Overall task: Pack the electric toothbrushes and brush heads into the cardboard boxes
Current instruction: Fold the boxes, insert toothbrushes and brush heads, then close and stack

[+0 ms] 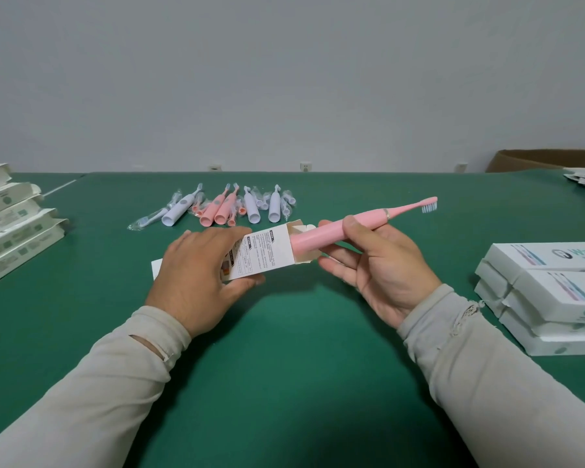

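Pink toothbrush (348, 228), smooth, tapered, white bristles, base end inside the open flaps of a printed white box (265, 253). Right hand (368, 265) gripped the handle; left hand (196, 275) clasped the box above the green table (284, 349). Behind: two pink and three white handles (230, 207) among bagged heads. Flat boxes (11, 228) stacked left, closed boxes (547, 298) right.

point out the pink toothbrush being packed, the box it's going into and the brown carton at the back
pink toothbrush (362, 221), head view, mid handle
box (267, 251), head view, printed side panel
brown carton (547, 160), head view, front wall
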A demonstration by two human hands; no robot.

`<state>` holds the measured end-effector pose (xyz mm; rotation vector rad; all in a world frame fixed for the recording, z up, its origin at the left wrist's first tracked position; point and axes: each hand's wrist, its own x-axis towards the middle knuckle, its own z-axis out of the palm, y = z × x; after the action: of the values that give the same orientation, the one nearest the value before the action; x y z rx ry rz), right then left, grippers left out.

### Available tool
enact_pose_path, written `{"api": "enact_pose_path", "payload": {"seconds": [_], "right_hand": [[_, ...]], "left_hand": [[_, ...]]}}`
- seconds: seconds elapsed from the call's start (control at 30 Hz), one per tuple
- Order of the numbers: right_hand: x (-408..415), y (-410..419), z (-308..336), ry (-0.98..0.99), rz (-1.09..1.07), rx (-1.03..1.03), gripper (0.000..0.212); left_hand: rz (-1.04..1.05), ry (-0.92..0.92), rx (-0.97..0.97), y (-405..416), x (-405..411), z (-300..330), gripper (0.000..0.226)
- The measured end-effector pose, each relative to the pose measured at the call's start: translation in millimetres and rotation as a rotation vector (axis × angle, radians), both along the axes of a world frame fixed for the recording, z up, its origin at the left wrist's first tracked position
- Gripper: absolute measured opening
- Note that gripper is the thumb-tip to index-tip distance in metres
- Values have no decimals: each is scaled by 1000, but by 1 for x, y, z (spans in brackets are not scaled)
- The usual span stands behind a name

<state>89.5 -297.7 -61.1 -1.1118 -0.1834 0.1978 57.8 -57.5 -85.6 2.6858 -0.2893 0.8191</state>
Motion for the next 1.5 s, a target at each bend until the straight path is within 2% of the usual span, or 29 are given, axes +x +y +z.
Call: {"api": "enact_pose_path", "payload": {"seconds": [0.2,0.33,0.4,0.47,0.57,0.63,0.67,0.73,0.87,0.9,1.0,1.2,1.33,1.43,1.5], "right_hand": [[1,-1,-5,-29,9,-125,25],[-4,10,-14,-243,-66,-528,26],[-6,15,-15,-196,-28,-606,39],[-3,12,-10,-69,-58,-555,46],[3,-1,-2,-25,-201,-240,11],[5,-6,1,-66,-254,-111,9],[6,-7,1,-110,-261,-132,10],[5,-4,-3,-227,-238,-290,5],[3,2,-22,-579,-222,-834,10],[3,4,-25,-597,-222,-866,12],[3,4,-24,-549,-212,-755,15],[2,3,-18,-570,-302,-810,13],[-1,7,-19,-477,-193,-731,13],[-4,7,-19,-548,-190,-702,18],[-5,6,-18,-556,-113,-712,19]], "left_hand": [[-9,-16,14,-1,-1,0,58],[-34,21,47,-6,0,-1,57],[-16,21,30,-4,0,-1,58],[32,13,19,0,0,0,59],[81,12,5,3,0,0,57],[100,17,2,4,1,0,58],[103,18,-1,4,1,0,59],[90,19,-8,4,1,0,60],[45,43,26,1,1,-2,60],[45,41,26,1,1,-2,60],[51,39,8,2,0,-1,62],[40,72,26,0,1,1,66],[30,80,35,0,1,-1,66],[22,84,38,0,1,0,67],[12,75,27,0,1,1,67]]}}
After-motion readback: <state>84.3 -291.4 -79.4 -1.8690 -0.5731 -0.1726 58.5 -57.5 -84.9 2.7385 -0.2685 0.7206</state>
